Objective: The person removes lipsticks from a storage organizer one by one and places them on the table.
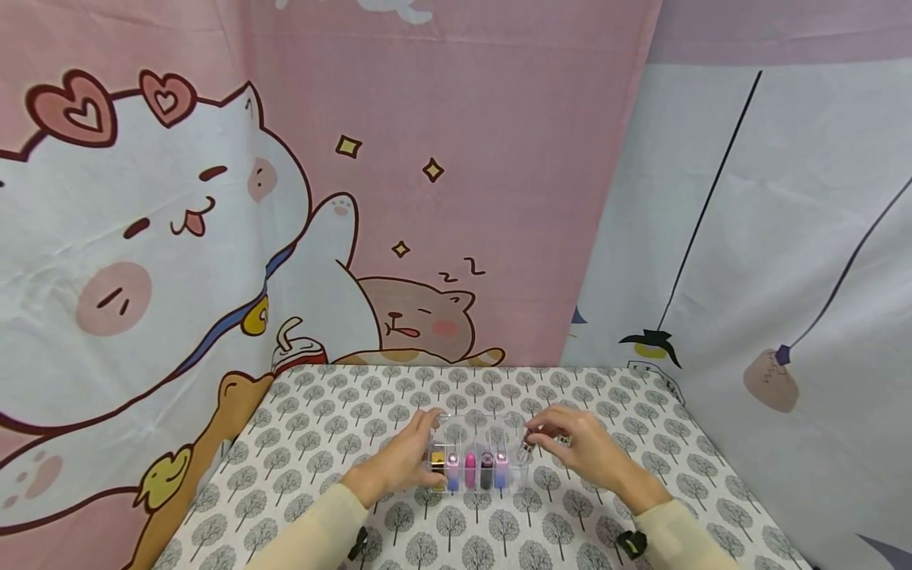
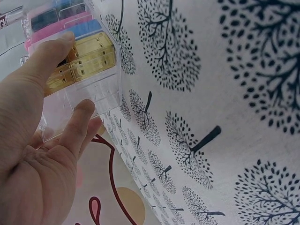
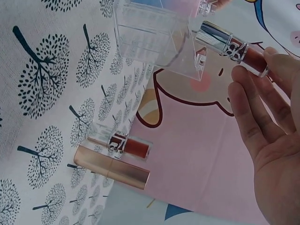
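Note:
A clear plastic lipstick organizer (image 3: pixel 145 35) stands on the table in front of me. My left hand (image 1: pixel 402 455) grips its left end, thumb at the front by a gold lipstick (image 2: pixel 96 58) and fingers round the side. In its front row also stand a bright pink tube (image 1: pixel 470 470), a black tube (image 1: pixel 487 472) and two pink-and-blue tubes, one of them (image 1: pixel 501 472) furthest right. My right hand (image 1: pixel 580 443) pinches a lip gloss tube (image 3: pixel 233 48) by its red-brown end. The tube's silver cap points at the organizer's right end, close to its wall.
Beneath the right hand, a second lip gloss (image 3: pixel 133 146) and a rose-gold lipstick tube (image 3: pixel 112 168) are on the table, side by side. A tree-print cloth (image 1: pixel 399 518) covers the table. Cartoon-printed curtains (image 1: pixel 499 198) hang behind and at both sides.

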A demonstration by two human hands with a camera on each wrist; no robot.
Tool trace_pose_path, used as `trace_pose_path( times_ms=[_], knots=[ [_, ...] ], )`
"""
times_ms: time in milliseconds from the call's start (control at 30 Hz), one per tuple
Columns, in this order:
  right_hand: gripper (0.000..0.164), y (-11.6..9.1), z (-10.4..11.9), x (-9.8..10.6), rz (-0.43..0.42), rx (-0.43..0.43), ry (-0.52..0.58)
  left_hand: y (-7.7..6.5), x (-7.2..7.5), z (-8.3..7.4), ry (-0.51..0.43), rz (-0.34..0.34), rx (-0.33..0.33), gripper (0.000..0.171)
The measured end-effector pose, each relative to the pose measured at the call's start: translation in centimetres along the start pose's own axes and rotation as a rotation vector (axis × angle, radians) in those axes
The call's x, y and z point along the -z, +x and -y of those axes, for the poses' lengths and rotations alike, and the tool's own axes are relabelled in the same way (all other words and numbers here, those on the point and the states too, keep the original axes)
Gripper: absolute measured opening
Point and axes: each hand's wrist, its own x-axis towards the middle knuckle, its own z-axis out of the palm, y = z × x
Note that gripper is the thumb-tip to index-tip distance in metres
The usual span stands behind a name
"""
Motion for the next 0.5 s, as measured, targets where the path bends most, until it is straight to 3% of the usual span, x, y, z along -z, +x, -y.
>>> trace_pose_path(
  times_ms=[500],
  knots=[
    [0.031,-0.6,-1.7,1.1,-0.087,0.044,-0.034,0.1,0.0,0.0,-0.007,0.0,-0.01,0.13]
  ],
)
